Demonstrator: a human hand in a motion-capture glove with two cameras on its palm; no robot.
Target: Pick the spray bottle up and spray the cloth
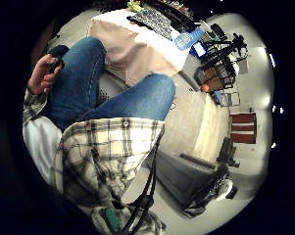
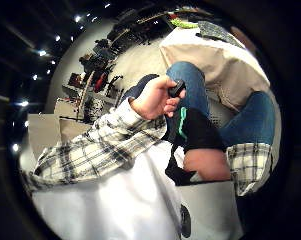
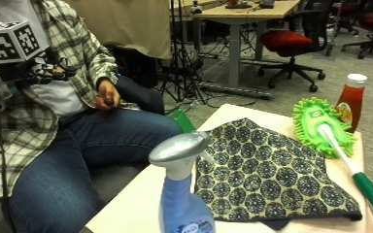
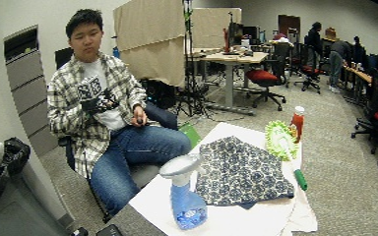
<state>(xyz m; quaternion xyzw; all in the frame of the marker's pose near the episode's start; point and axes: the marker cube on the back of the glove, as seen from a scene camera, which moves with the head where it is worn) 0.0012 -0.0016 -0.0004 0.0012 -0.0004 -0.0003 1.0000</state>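
Fingers of the gloved right hand (image 3: 36, 72), up at the chest, are too hidden to tell, and the spray bottle (image 3: 183, 196) stands on the table (image 3: 131, 206) at 8 o'clock from the patterned cloth (image 3: 270, 174).

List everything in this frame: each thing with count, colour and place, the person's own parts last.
Spray bottle: one, blue with grey head, near table edge, upright.
Cloth: one, dark blue patterned, flat mid-table.
Duster: one, green head, white and green handle, beside the cloth.
Sauce bottle: one, red with white cap, far corner behind the duster.
Table: one, cream covered.
Right hand: gloved black, raised at the chest, away from the table; fingers not discernible.
Left hand: bare, above the thigh, holds a small black object.
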